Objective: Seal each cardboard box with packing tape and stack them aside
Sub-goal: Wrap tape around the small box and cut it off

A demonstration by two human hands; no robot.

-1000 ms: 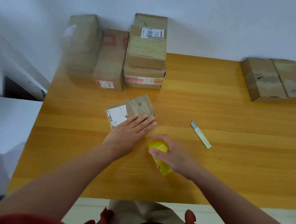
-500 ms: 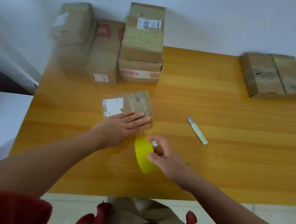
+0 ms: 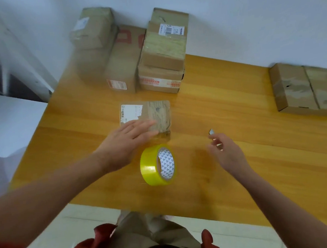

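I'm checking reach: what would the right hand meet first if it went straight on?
Likely the small cutter on the table, just ahead of the right hand; contact is unclear.

A small cardboard box is lying mid-table, the left hand resting flat on its near edge. The tape roll is standing on edge just before it. To the right, a cutter is lying partly under the right hand. Stacked boxes are sitting behind.
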